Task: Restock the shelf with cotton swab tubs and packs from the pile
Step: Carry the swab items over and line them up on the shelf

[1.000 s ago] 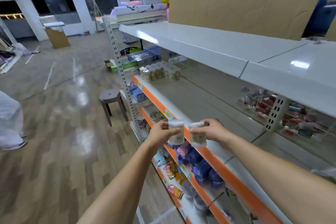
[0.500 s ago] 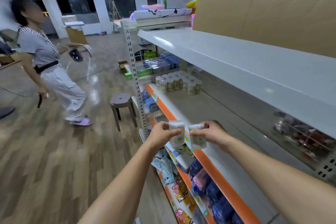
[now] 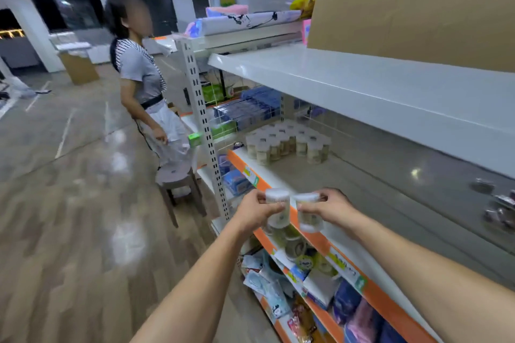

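My left hand (image 3: 255,210) grips a clear cotton swab tub with a white lid (image 3: 276,210). Beside it my right hand (image 3: 333,207) grips a second tub (image 3: 308,213), tilted a little. Both tubs hang in front of the orange-edged white shelf (image 3: 320,241), side by side and nearly touching. A cluster of several like tubs (image 3: 287,143) stands upright at the shelf's far left end. More tubs (image 3: 292,245) lie on the tier below my hands.
A person in a striped top (image 3: 145,86) stands in the aisle by a small stool (image 3: 178,184). A white upper shelf (image 3: 362,86) overhangs, with cardboard (image 3: 412,3) on it. Packaged goods (image 3: 345,303) fill the lower tiers. A perforated upright post (image 3: 203,125) is left.
The view has swung along the shelf toward the tub cluster, which now looks closer. The person has come nearer to the stool. Both hands hold their tubs as before.
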Demonstrator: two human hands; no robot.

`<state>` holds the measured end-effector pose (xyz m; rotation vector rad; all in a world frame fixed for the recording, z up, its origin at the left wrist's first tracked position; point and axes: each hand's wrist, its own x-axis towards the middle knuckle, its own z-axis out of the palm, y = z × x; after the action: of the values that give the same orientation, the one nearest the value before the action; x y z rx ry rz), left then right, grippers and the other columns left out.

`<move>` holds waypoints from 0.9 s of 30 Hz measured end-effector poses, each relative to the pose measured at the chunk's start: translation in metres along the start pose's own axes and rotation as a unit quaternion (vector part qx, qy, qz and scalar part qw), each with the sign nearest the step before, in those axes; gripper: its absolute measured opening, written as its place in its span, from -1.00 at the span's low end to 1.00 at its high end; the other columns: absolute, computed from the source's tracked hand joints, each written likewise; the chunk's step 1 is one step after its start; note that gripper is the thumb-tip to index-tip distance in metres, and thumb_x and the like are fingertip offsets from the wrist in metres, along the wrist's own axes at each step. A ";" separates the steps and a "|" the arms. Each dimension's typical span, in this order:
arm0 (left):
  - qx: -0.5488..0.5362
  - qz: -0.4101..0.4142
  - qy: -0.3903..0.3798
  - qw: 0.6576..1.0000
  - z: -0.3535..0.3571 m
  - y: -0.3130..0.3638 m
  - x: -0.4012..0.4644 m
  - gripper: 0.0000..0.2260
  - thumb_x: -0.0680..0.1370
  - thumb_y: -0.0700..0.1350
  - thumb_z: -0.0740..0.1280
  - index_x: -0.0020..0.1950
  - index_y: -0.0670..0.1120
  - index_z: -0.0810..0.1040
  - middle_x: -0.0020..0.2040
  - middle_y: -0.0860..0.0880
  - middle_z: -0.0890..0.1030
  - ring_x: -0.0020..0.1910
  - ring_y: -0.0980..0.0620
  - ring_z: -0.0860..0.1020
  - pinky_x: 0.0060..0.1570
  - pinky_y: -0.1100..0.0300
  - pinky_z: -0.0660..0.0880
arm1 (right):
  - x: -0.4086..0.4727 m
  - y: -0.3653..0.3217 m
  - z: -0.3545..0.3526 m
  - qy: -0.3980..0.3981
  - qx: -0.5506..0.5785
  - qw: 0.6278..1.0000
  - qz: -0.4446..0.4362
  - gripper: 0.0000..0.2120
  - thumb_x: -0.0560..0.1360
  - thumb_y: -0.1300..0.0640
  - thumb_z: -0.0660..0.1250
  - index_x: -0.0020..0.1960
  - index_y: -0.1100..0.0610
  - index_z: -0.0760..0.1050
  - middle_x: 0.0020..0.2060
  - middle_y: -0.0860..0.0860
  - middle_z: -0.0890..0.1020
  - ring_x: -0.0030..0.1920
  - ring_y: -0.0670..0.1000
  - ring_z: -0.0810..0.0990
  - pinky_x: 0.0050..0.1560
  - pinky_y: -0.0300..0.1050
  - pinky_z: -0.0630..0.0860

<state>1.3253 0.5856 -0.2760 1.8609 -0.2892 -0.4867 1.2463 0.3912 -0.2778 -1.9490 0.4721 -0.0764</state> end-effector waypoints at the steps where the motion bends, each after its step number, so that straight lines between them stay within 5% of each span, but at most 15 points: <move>1: 0.009 -0.002 -0.007 1.000 -0.008 0.000 0.009 -0.60 0.45 -0.09 0.54 0.18 -0.17 0.48 0.00 -0.10 0.58 -0.20 0.10 0.58 -0.38 0.29 0.47 | 0.008 -0.003 0.005 0.011 0.001 1.000 0.006 -0.53 0.29 -0.04 0.62 -0.01 0.28 0.60 -0.24 0.05 0.62 -0.20 0.01 0.61 -0.15 -0.09 0.49; 6: 0.022 0.005 -0.035 0.999 -0.033 -0.004 0.059 -0.53 0.43 -0.04 0.55 0.23 -0.09 0.42 -0.04 0.01 0.55 -0.12 0.14 0.57 -0.30 0.33 0.46 | 0.038 -0.014 0.027 0.070 0.003 0.997 0.024 -0.46 0.27 -0.07 0.62 0.07 0.25 0.58 -0.03 0.19 0.66 0.03 0.20 0.65 -0.01 0.05 0.57; 11: 0.045 0.017 -0.068 0.997 -0.040 -0.005 0.095 -0.47 0.38 0.06 0.55 0.26 0.08 0.42 -0.09 0.05 0.57 -0.23 0.23 0.61 -0.38 0.42 0.44 | 0.063 -0.021 0.035 0.121 -0.034 0.991 0.053 -0.51 0.25 -0.12 0.61 0.06 0.06 0.55 -0.04 0.01 0.64 -0.05 0.02 0.61 -0.08 -0.06 0.56; 14: 0.066 0.030 -0.097 0.993 -0.040 -0.003 0.115 -0.42 0.38 0.06 0.54 0.34 0.11 0.40 -0.06 0.03 0.57 -0.20 0.21 0.59 -0.39 0.46 0.42 | 0.081 -0.022 0.031 0.135 -0.056 0.987 0.062 -0.51 0.24 -0.16 0.61 0.05 0.00 0.54 -0.11 -0.07 0.63 -0.13 -0.06 0.61 -0.26 -0.19 0.45; 18: 0.129 0.059 -0.131 0.981 -0.037 0.008 0.141 -0.39 0.39 0.04 0.46 0.40 0.09 0.35 0.03 0.04 0.54 -0.06 0.08 0.59 -0.20 0.26 0.51 | 0.108 -0.021 0.020 0.148 -0.050 0.987 0.045 -0.64 0.24 -0.16 0.61 -0.09 -0.02 0.61 -0.24 -0.10 0.69 -0.20 -0.09 0.67 -0.26 -0.19 0.52; 22: 0.188 0.083 -0.133 0.970 -0.030 0.025 0.169 -0.50 0.42 -0.06 0.45 0.31 -0.05 0.39 0.12 -0.04 0.59 0.05 -0.02 0.58 -0.01 0.11 0.53 | 0.134 -0.021 0.011 0.154 -0.049 0.986 0.038 -0.73 0.27 -0.11 0.62 -0.26 0.01 0.60 -0.45 -0.13 0.64 -0.45 -0.26 0.59 -0.48 -0.38 0.41; 27: 0.240 0.108 -0.156 0.952 -0.020 0.043 0.197 -0.67 0.43 -0.12 0.45 0.18 -0.09 0.55 -0.02 -0.02 0.60 -0.01 0.01 0.59 -0.36 0.50 0.38 | 0.159 -0.016 0.005 0.175 -0.021 0.983 0.058 -0.70 0.28 -0.01 0.64 -0.11 0.08 0.63 -0.28 0.00 0.69 -0.26 -0.01 0.67 -0.29 -0.15 0.53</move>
<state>1.5110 0.5039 -0.2672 2.1827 -0.8800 -0.5964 1.3984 0.3440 -0.2915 -1.9506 0.8245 -0.3409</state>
